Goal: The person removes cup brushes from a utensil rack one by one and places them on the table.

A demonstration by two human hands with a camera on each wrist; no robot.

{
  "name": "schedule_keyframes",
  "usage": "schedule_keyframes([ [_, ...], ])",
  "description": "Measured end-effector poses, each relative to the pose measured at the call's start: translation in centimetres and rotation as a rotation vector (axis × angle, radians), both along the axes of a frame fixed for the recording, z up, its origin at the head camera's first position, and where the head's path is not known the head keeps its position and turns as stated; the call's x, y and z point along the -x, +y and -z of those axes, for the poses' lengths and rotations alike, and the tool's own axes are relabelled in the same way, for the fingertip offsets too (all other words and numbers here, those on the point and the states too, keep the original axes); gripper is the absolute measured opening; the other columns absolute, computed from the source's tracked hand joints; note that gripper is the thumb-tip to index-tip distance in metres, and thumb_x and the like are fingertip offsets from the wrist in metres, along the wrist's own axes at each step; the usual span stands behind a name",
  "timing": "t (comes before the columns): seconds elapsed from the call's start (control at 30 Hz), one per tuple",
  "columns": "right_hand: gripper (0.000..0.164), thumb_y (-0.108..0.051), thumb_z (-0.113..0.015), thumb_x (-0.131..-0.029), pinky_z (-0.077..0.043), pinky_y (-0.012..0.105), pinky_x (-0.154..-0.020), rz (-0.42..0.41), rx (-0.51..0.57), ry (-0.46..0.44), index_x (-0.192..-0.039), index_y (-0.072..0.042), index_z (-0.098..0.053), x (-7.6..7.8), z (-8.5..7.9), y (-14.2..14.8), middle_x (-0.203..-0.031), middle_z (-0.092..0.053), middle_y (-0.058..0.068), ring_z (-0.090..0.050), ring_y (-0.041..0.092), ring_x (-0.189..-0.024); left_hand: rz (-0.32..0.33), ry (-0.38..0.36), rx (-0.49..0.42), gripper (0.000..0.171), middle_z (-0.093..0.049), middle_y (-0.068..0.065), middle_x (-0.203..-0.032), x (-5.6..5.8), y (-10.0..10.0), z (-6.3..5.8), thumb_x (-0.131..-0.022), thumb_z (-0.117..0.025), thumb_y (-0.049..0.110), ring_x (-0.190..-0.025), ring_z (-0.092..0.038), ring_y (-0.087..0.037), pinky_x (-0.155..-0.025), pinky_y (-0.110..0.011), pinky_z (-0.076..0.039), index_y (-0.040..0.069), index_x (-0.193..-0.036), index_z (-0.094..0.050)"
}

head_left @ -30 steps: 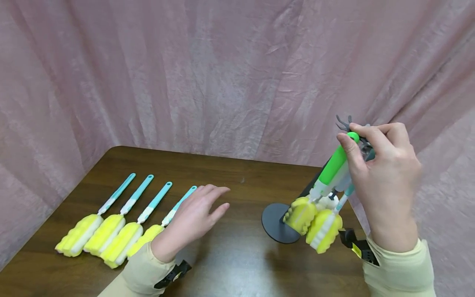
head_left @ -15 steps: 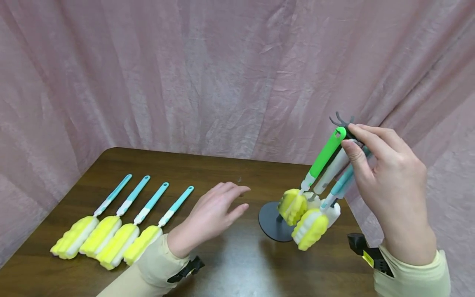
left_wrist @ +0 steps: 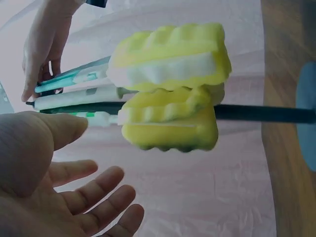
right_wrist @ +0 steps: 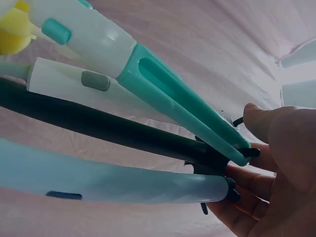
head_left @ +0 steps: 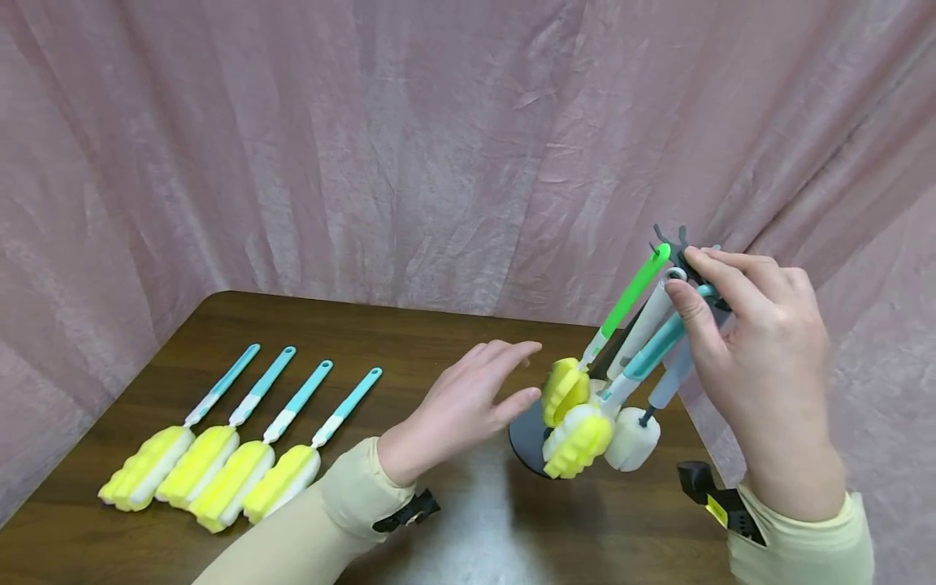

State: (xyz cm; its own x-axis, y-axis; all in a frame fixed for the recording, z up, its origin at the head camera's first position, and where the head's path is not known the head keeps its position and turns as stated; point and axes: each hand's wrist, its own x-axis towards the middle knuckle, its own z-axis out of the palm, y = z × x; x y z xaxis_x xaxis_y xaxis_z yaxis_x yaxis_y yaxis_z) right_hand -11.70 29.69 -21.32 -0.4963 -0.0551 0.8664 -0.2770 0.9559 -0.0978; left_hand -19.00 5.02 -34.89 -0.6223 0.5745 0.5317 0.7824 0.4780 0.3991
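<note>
A dark stand (right_wrist: 98, 121) with a hooked top (head_left: 678, 248) holds several hanging sponge brushes: one with a green handle (head_left: 634, 292), one with a white handle (head_left: 643, 327), one with a teal handle (head_left: 658, 345) and one with a pale blue handle (right_wrist: 113, 180). My right hand (head_left: 768, 341) grips the hooked top, its thumb on the near side and its fingers behind. My left hand (head_left: 464, 406) has its fingers extended, thumb apart, close to the yellow sponge head (head_left: 565, 392) of the green brush. Nothing is in that palm in the left wrist view.
Several teal-handled brushes with yellow and white sponge heads lie in a row on the left of the wooden table (head_left: 439, 325), among them an outermost brush (head_left: 149, 467). The stand's round base (head_left: 528, 443) rests at the table's right. A pink curtain (head_left: 439, 162) hangs behind.
The hung brushes have swung round the stand, green handle moving left and the pale blue one coming into sight. My left hand has moved right towards them; the right stays at the hooked top.
</note>
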Motion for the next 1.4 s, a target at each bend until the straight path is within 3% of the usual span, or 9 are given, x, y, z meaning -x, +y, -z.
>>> schedule_keyframes([
  [0.33, 0.035, -0.032, -0.068, -0.094, -0.034, 0.046, -0.077, 0.003, 0.074, 0.072, -0.119, -0.008, -0.074, 0.6, 0.4, -1.1, -0.118, -0.069, 0.011, -0.052, 0.041, -0.096, 0.055, -0.066, -0.069, 0.061, -0.055, 0.008, -0.135, 0.7, 3.7, -1.0, -0.100, -0.050, 0.053, -0.126, -0.048, -0.010, -0.099, -0.031, -0.042, 0.022, -0.152, -0.041],
  [0.6, 0.035, -0.035, -0.072, -0.091, -0.033, 0.045, -0.074, 0.047, 0.120, 0.113, -0.110, -0.006, -0.077, 0.9, 0.2, -2.0, -0.108, -0.068, 0.015, -0.051, 0.040, -0.092, 0.064, -0.098, -0.089, 0.057, -0.057, 0.013, -0.127, 1.0, 5.6, -0.9, -0.100, -0.052, 0.051, -0.116, -0.052, -0.006, -0.092, -0.026, -0.043, 0.025, -0.150, -0.043],
  [1.03, 0.036, -0.034, -0.072, -0.091, -0.037, 0.047, -0.077, 0.076, 0.133, 0.122, -0.107, -0.003, -0.075, 1.3, 0.3, -2.2, -0.103, -0.066, 0.016, -0.054, 0.038, -0.094, 0.112, -0.225, -0.178, 0.047, -0.062, 0.022, -0.121, 1.8, 7.0, -0.9, -0.099, -0.057, 0.046, -0.112, -0.057, 0.004, -0.090, -0.025, -0.044, 0.028, -0.143, -0.052],
  [1.23, 0.039, -0.041, -0.066, -0.094, -0.039, 0.043, -0.069, 0.092, 0.126, 0.086, -0.114, -0.008, -0.075, 1.2, 0.9, -1.6, -0.111, -0.064, 0.013, -0.061, 0.032, -0.087, 0.121, -0.218, -0.167, 0.041, -0.062, 0.022, -0.114, 1.7, 7.3, -0.9, -0.099, -0.058, 0.043, -0.104, -0.058, 0.002, -0.084, -0.021, -0.043, 0.028, -0.137, -0.057],
  [1.4, 0.040, -0.041, -0.065, -0.095, -0.041, 0.050, -0.067, 0.114, 0.106, 0.073, -0.118, -0.010, -0.074, 1.2, 1.0, -1.5, -0.114, -0.064, 0.013, -0.059, 0.038, -0.082, 0.112, -0.185, -0.169, 0.037, -0.063, 0.023, -0.109, 1.6, 7.0, -0.8, -0.100, -0.059, 0.039, -0.102, -0.057, 0.001, -0.086, -0.021, -0.041, 0.027, -0.135, -0.059],
])
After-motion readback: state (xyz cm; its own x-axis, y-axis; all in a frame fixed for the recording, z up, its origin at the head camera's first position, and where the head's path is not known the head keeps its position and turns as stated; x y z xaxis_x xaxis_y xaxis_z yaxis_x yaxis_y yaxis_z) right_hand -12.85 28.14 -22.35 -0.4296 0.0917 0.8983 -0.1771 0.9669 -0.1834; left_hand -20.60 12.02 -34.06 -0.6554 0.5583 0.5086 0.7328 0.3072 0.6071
